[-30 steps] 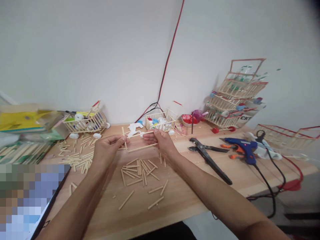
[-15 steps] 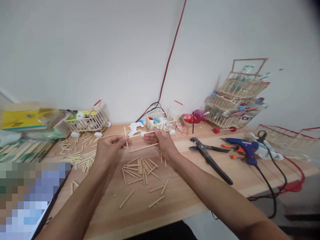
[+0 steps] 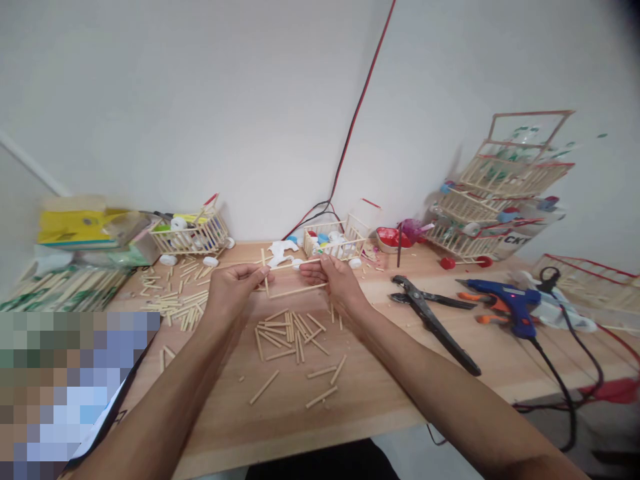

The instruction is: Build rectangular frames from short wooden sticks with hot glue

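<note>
Between my two hands a rectangular frame of thin wooden sticks (image 3: 296, 291) is held up over the table. My left hand (image 3: 239, 285) pinches its left end, thumb and fingers closed at the upright stick. At the right end my right hand (image 3: 336, 279) grips the frame between thumb and fingers; its far-right corner is hidden by that hand. Below the frame lies a loose heap of short cut sticks (image 3: 290, 333), with several more scattered nearer the front edge. Another pile of short sticks (image 3: 187, 308) is left of my left hand.
Stick-built carts (image 3: 193, 237) line the wall, with a stack of them (image 3: 500, 193) at the right. Black pliers (image 3: 435, 323) and a blue glue gun (image 3: 517, 303) with a cable lie right of my forearm. A blurred-out screen (image 3: 75, 393) occupies the left front.
The whole view has shifted, so everything appears further right. Both hands keep their grip on the stick frame, with little visible change in its pose.
</note>
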`<control>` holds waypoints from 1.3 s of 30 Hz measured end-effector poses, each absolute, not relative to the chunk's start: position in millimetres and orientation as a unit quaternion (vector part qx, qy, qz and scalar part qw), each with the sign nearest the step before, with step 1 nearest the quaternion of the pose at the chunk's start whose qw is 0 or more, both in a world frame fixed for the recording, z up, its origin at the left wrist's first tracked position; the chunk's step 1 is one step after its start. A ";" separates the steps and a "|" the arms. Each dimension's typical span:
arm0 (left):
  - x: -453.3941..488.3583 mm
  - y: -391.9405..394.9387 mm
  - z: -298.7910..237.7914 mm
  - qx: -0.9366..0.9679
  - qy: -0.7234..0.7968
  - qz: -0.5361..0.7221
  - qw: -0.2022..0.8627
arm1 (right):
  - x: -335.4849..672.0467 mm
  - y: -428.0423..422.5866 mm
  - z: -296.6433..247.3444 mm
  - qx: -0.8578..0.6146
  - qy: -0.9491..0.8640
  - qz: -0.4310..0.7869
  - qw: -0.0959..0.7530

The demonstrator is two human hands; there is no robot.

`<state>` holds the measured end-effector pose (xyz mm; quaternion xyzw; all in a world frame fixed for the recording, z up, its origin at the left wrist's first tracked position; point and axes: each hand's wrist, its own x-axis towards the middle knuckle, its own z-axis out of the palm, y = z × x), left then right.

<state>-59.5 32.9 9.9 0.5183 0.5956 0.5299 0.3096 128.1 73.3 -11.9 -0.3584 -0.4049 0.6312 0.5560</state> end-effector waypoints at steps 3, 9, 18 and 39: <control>-58.6 32.7 10.9 0.520 0.600 0.529 0.299 | 128.4 72.2 -10.6 -0.360 -0.410 0.629 0.553; -55.4 30.3 15.3 0.513 0.604 0.537 0.288 | 128.8 72.1 -10.2 -0.355 -0.411 0.628 0.557; -53.9 27.7 14.2 0.556 0.620 0.501 0.237 | 130.6 74.2 -9.8 -0.347 -0.408 0.627 0.566; -57.8 37.3 -1.5 0.522 0.548 0.540 0.369 | 135.7 80.5 -12.1 -0.328 -0.408 0.610 0.594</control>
